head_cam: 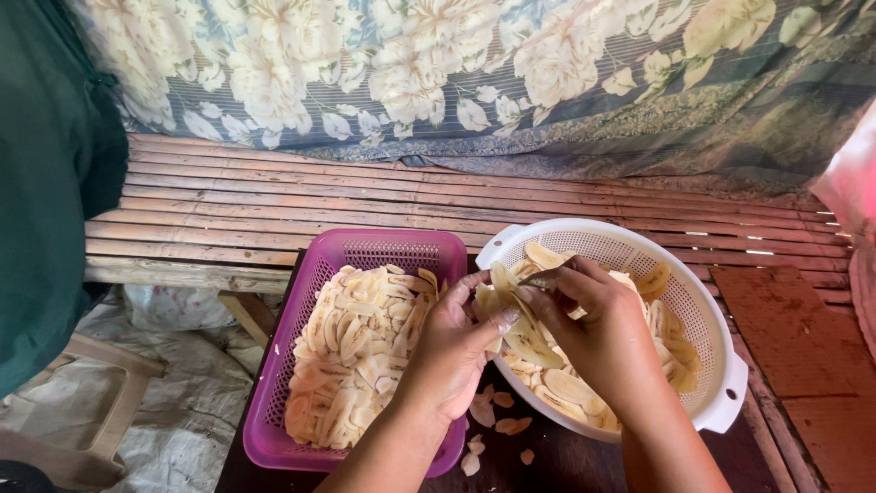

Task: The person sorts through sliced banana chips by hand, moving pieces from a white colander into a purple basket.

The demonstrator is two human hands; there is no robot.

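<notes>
My left hand [456, 342] holds a small stack of pale banana slices [507, 301] between the two baskets. My right hand [598, 333] pinches the top of the same stack, over the rim of a round white colander [721, 338] that holds more long yellowish slices. To the left, a purple rectangular basket [310, 274] is heaped with flat pale slices [356, 356]. Both baskets rest on a dark tabletop [557, 466].
A few loose slices [497, 415] lie on the dark table between the baskets. Behind runs a slatted bamboo bench [274, 201] draped at the back with a floral cloth [456, 73]. A dark green garment [46, 183] hangs at left; a plastic stool [100, 402] stands below it.
</notes>
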